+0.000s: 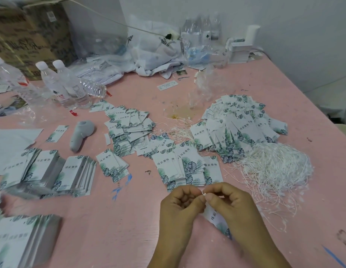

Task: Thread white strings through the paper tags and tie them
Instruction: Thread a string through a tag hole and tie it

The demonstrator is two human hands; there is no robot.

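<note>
My left hand [180,205] and my right hand [229,202] meet near the table's front edge, fingers curled. Between their fingertips they pinch the small white end of a string [204,193]. A paper tag [216,219] with a green leaf print hangs under my right hand, partly hidden by it. A large tangle of white strings [274,167] lies to the right. Loose tags [180,165] sit just beyond my hands. A heap of tags with strings on them [241,120] lies further back right.
Stacks of tags [52,169] and another stack [23,238] lie at the left on the pink table [114,225]. A grey handheld device [79,134], water bottles [64,86], plastic bags [154,49] and a cardboard box [23,35] stand further back.
</note>
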